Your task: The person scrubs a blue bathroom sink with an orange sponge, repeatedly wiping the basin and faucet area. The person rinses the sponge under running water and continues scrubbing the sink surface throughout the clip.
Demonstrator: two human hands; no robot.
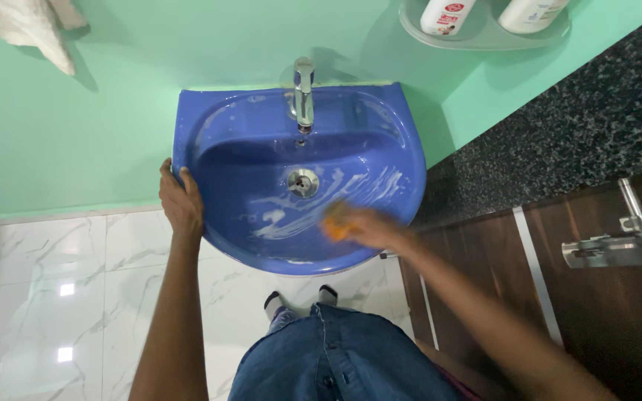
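A blue wall-mounted sink [224, 119] with a chrome tap [303, 93] and a metal drain [302, 182] fills the middle of the view. White soapy streaks [365, 186] cross the basin's right and front inner wall. My left hand [180, 200] grips the sink's left rim, fingers curled over the edge. My right hand [369, 226], blurred by motion, presses an orange sponge [336, 223] against the inside of the basin near its front right.
A green wall stands behind the sink, with a grey shelf [477, 37] holding two white bottles at top right. A dark speckled wall and a wooden door with a metal latch [633, 238] lie to the right. White marble tiles cover the floor.
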